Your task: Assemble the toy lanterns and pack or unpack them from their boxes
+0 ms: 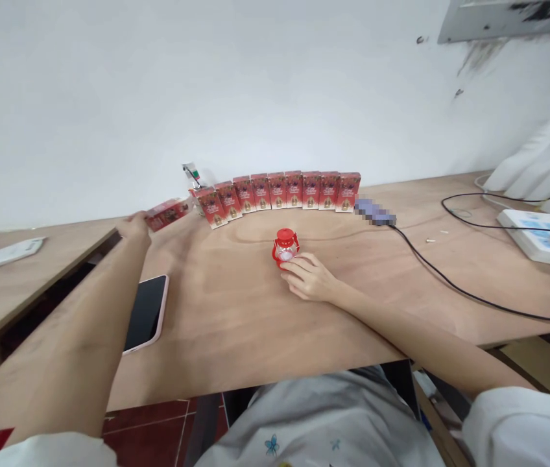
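Note:
My left hand (135, 228) is stretched out to the far left of the table, its fingers closed on the end of a red printed box (167, 215) that lies tilted on its side. Near the middle of the table stands a small red toy lantern (285, 239) with a clear body and a red cap. The fingers of my right hand (310, 279) are curled against the lantern's lower front and hide part of its base. Behind it, several matching red boxes (276, 190) stand upright in a curved row.
A pink-edged phone (148, 312) lies beside my left forearm. Right of the boxes is a blurred bluish object (375, 212) with a black cable (438, 279). A white power strip (530, 237) and stacked white pieces (523, 159) are at the right. A small stand (191, 175) rises behind the row.

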`<act>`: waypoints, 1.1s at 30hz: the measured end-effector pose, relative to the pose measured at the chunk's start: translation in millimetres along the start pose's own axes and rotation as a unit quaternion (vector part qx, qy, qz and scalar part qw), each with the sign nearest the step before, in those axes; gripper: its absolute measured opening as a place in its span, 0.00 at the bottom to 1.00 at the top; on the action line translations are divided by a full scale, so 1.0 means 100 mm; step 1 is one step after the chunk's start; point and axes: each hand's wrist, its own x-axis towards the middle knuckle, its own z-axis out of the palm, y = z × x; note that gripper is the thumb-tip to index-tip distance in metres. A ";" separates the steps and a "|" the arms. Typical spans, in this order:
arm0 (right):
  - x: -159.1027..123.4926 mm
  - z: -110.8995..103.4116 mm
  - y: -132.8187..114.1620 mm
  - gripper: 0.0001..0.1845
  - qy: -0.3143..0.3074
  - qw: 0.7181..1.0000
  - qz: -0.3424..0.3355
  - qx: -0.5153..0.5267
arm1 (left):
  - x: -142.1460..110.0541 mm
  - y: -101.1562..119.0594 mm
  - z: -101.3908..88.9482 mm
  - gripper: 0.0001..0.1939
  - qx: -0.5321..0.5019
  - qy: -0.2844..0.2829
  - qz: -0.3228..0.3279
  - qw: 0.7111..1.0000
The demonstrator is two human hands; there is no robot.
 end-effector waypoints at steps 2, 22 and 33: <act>-0.02 0.02 0.02 0.11 -0.007 1.000 0.012 0.015 | 0.07 0.13 -0.12 0.07 -0.001 0.070 -0.037 0.997; -0.22 0.64 0.49 0.49 0.073 0.740 0.493 0.452 | -1.42 0.83 0.29 0.14 -0.010 -0.282 0.097 0.954; -0.52 0.32 0.84 0.29 0.163 0.784 0.582 0.141 | -1.10 1.16 0.87 0.17 0.120 -0.438 0.173 0.874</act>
